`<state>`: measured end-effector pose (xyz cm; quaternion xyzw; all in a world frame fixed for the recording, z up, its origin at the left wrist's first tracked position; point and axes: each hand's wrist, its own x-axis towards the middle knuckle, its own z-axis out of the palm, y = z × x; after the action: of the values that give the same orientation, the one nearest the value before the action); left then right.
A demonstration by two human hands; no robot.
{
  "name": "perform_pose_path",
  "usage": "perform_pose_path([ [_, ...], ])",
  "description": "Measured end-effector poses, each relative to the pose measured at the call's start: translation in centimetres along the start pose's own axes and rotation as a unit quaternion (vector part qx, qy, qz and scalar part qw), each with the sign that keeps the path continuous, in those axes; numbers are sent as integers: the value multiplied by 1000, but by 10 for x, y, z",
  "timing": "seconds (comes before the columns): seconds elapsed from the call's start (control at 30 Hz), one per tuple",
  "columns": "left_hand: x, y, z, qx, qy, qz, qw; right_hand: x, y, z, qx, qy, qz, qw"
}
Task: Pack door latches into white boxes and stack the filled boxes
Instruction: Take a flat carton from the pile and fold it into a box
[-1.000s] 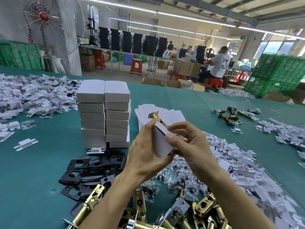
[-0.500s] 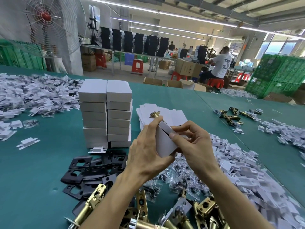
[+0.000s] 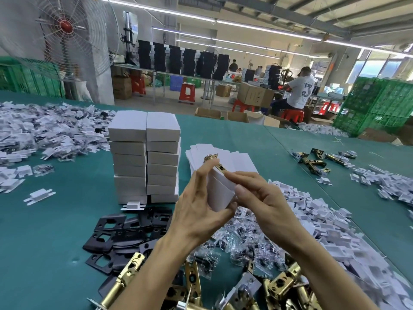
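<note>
A small white box [image 3: 220, 193] is held up between both hands above the green table. My left hand [image 3: 199, 211] grips its left side, thumb under the bottom corner. My right hand [image 3: 261, 204] grips the right side, with the forefinger on a brass door latch [image 3: 215, 163] that sticks out of the open top end. Behind them lies a fan of flat white box blanks [image 3: 237, 158]. Two stacks of filled white boxes [image 3: 145, 157] stand side by side to the left. More brass latches [image 3: 279, 285] lie along the near edge.
Black strike plates [image 3: 116, 233] lie near left. Bagged screws [image 3: 241, 245] and a heap of white inserts [image 3: 330, 222] lie to the right, another heap [image 3: 44, 130] at far left. Loose latches [image 3: 317, 161] lie at right. A person [image 3: 297, 92] sits beyond the table.
The box has tilted more upright and its top flap has opened. My left fingers have straightened along its side, and my right forefinger has moved up onto the latch.
</note>
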<state>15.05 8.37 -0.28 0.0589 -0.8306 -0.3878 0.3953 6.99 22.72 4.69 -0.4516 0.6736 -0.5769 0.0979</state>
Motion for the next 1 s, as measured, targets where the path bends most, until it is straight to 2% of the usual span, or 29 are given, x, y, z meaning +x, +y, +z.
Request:
perform_pose_path([
  [0.27, 2, -1, 5, -31, -46, 2, 998, -2, 8, -3, 82, 83, -67, 991],
  [0.43, -1, 1, 4, -21, -69, 12, 997, 1, 4, -7, 37, 65, -68, 995],
  [0.73, 0, 6, -1, -16, -41, -12, 999, 2, -3, -10, -52, 40, -50, 997],
  [1.0, -1, 6, 0, 90, -33, 9, 995, -4, 8, -7, -47, 71, -15, 996],
])
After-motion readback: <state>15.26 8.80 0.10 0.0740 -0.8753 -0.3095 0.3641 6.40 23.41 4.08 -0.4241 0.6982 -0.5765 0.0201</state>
